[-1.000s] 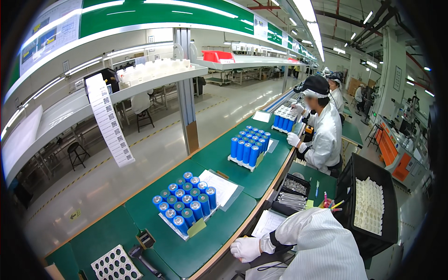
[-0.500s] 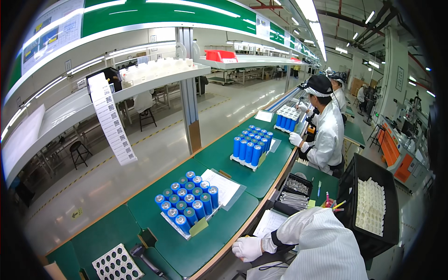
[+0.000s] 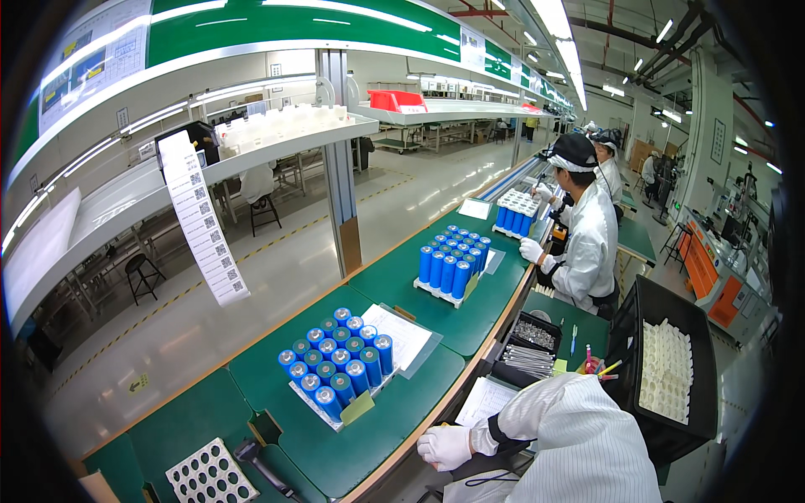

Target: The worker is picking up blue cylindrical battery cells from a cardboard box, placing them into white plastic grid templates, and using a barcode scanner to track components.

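Note:
My right hand [image 3: 444, 447], in a white glove, rests at the near edge of the green workbench [image 3: 402, 381]. Its fingers are curled, and what they close on, if anything, is hidden. My left hand is out of view. Left of the right hand, a block of blue cylindrical battery cells [image 3: 340, 360] stands upright in a white holder, with a yellow-green note on its front corner. A black handheld scanner [image 3: 264, 468] lies nearer me, beside an unfilled white cell holder [image 3: 211, 474]. Behind the cells is a paper sheet [image 3: 396, 338] in a clear sleeve.
More cells [image 3: 453, 261] stand farther along the bench. A co-worker [image 3: 583, 235] handles another pack beyond. At right are a black crate [image 3: 671, 360] of white holders and a tray of metal parts [image 3: 532, 339]. A label strip [image 3: 204, 222] hangs from the shelf's printer.
The hanging label strip reaches slightly lower than before. My right hand and the cells stay where they were.

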Demonstrator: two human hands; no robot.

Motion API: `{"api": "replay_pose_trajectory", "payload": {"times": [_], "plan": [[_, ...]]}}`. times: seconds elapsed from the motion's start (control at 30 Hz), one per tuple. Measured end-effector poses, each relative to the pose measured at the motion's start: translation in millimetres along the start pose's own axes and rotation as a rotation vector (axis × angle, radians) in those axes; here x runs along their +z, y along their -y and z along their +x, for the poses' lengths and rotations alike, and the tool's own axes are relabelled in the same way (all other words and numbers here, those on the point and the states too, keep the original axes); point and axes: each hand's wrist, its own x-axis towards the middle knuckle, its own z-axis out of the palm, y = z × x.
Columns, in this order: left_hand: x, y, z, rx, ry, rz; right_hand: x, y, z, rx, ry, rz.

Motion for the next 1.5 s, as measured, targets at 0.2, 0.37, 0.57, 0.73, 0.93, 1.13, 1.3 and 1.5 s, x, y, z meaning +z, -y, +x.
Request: {"api": "replay_pose_trajectory", "payload": {"times": [0.2,0.37,0.57,0.73,0.93,1.13,1.3,1.5], "plan": [[-8,-3,0,-0.008,-0.014,-0.015,-4,2,1,0.009,0.012,-0.007],[3,1,0,0.007,-0.028,0.000,-2,0,0,0.000,-0.007,-0.001],[-3,0,0,0.024,-0.056,0.014,-3,2,0,0.026,0.043,0.003],[-3,0,1,0.045,-0.101,0.000,-1,1,-1,0.033,0.027,-0.003],[-1,1,2,0.035,-0.046,-0.011,-1,1,-2,0.018,0.020,-0.016],[-1,2,0,0.011,0.056,-0.007,2,1,-2,0.022,0.010,0.001],[4,3,1,0.028,0.051,-0.009,2,1,-3,0.021,0.016,0.009],[-4,0,0,-0.023,0.055,-0.021,2,1,-2,0.016,0.007,0.000]]}}
